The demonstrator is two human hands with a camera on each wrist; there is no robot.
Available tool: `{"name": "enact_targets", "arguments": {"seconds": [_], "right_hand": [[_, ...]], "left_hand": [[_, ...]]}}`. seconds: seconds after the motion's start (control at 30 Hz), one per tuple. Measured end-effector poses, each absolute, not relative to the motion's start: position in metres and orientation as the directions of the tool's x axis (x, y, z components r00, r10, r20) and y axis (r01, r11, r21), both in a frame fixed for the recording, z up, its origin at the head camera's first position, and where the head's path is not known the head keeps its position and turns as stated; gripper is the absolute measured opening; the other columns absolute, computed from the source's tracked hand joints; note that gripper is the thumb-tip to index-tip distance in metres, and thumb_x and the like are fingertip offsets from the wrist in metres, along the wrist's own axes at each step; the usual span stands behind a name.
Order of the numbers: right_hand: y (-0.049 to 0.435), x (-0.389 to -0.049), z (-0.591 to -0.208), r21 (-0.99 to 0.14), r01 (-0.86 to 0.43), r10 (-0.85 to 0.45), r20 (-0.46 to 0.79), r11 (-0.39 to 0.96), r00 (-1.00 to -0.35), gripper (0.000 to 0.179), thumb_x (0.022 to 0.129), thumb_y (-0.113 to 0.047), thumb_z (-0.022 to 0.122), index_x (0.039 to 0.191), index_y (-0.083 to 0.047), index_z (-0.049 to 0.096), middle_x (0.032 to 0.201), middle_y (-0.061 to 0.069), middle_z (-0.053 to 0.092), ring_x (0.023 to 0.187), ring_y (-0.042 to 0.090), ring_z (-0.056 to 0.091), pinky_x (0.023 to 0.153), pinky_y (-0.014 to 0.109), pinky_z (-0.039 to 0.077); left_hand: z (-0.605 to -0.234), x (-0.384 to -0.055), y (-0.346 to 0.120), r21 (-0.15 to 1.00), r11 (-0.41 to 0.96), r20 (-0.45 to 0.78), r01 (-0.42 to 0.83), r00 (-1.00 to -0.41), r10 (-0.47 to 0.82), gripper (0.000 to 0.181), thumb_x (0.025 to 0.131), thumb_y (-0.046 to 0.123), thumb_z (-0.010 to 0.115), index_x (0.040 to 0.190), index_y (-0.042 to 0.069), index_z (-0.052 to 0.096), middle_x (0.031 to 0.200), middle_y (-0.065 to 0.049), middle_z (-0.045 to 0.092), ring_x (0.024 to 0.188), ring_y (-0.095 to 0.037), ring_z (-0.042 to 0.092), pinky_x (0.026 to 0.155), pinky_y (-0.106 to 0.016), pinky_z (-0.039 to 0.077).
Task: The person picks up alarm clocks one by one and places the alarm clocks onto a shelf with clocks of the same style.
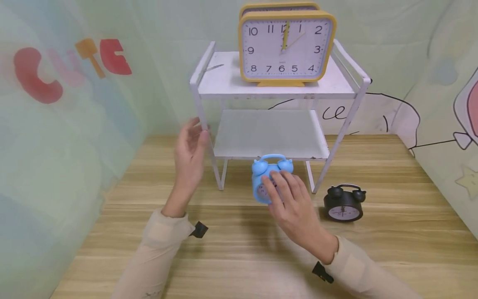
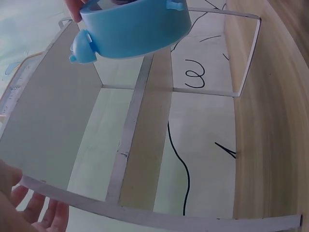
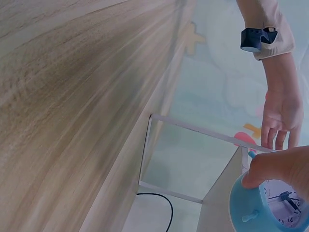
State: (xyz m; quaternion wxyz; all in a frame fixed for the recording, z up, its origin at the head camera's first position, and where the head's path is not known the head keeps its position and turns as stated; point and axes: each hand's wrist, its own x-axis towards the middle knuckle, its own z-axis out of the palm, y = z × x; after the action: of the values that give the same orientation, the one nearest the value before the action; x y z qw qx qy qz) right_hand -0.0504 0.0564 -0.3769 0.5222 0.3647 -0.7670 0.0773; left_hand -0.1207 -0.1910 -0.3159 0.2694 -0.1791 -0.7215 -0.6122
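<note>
My right hand (image 1: 293, 203) grips a light-blue twin-bell alarm clock (image 1: 259, 176) by its body, in front of the white two-tier rack's (image 1: 269, 96) lower shelf. The clock's handle points up, and my fingers cover part of its face. In the left wrist view the blue clock (image 2: 137, 29) is above the wooden surface. At the rack's left front post, my left hand (image 1: 188, 155) has its thumb in front and curved fingers behind. The left wrist view shows these fingers (image 2: 36, 208) against the post; their tips are partly hidden.
A yellow-framed clock (image 1: 284, 50) stands on the rack's top shelf, with another yellow frame (image 1: 280, 6) behind it. To the right of the rack, a black twin-bell alarm clock (image 1: 342, 203) stands on the wooden table (image 1: 239, 249). Printed cloth walls surround the table's back and sides.
</note>
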Motion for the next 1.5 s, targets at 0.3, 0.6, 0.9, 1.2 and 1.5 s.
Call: {"name": "enact_targets", "arguments": {"seconds": [0.3,0.6,0.9,1.2,1.5], "right_hand": [[0.055,-0.052,-0.376,0.255,-0.64,-0.475,0.858,0.724,-0.196,0.046,0.08,-0.001,0.052,0.124,0.008,0.059,0.117,0.025,0.059,0.102,0.042,0.057,0.083,0.05,0.052],[0.054,-0.052,-0.375,0.249,-0.654,-0.493,0.843,0.715,-0.218,0.046,0.083,-0.002,0.052,0.127,0.009,0.057,0.119,0.026,0.058,0.103,0.042,0.056,0.084,0.05,0.051],[0.047,-0.056,-0.369,0.255,-0.652,-0.497,0.84,0.714,-0.216,0.049,0.081,-0.002,0.053,0.129,0.008,0.056,0.119,0.025,0.057,0.104,0.041,0.056,0.085,0.049,0.051],[0.039,-0.063,-0.357,0.255,-0.63,-0.466,0.864,0.733,-0.193,0.062,0.066,0.003,0.068,0.127,0.006,0.058,0.117,0.024,0.058,0.106,0.042,0.056,0.086,0.049,0.052],[0.035,-0.075,-0.348,0.241,-0.616,-0.445,0.873,0.75,-0.2,0.062,0.068,0.003,0.074,0.127,0.005,0.057,0.117,0.024,0.058,0.107,0.043,0.055,0.085,0.049,0.053]], "left_hand": [[-0.319,-0.127,-0.193,0.781,0.158,0.62,0.604,-0.781,-0.074,0.027,0.105,0.005,0.05,0.125,-0.013,0.054,0.11,-0.025,0.062,0.092,-0.012,0.067,0.088,-0.041,0.056],[-0.319,-0.126,-0.194,0.787,0.172,0.611,0.593,-0.786,-0.091,0.024,0.104,0.005,0.051,0.119,-0.013,0.058,0.104,-0.017,0.064,0.091,-0.012,0.066,0.087,-0.035,0.057],[-0.319,-0.126,-0.194,0.788,0.154,0.613,0.597,-0.785,-0.094,0.024,0.103,0.004,0.053,0.118,-0.014,0.058,0.105,-0.031,0.062,0.091,-0.016,0.067,0.087,-0.03,0.056],[-0.319,-0.129,-0.194,0.784,0.158,0.617,0.6,-0.781,-0.092,0.022,0.103,0.005,0.054,0.114,-0.012,0.06,0.098,-0.009,0.067,0.091,-0.018,0.067,0.086,-0.031,0.056],[-0.318,-0.13,-0.192,0.786,0.162,0.613,0.597,-0.786,-0.077,0.022,0.104,0.005,0.052,0.113,-0.013,0.06,0.098,-0.012,0.066,0.089,-0.014,0.066,0.087,-0.032,0.056]]}}
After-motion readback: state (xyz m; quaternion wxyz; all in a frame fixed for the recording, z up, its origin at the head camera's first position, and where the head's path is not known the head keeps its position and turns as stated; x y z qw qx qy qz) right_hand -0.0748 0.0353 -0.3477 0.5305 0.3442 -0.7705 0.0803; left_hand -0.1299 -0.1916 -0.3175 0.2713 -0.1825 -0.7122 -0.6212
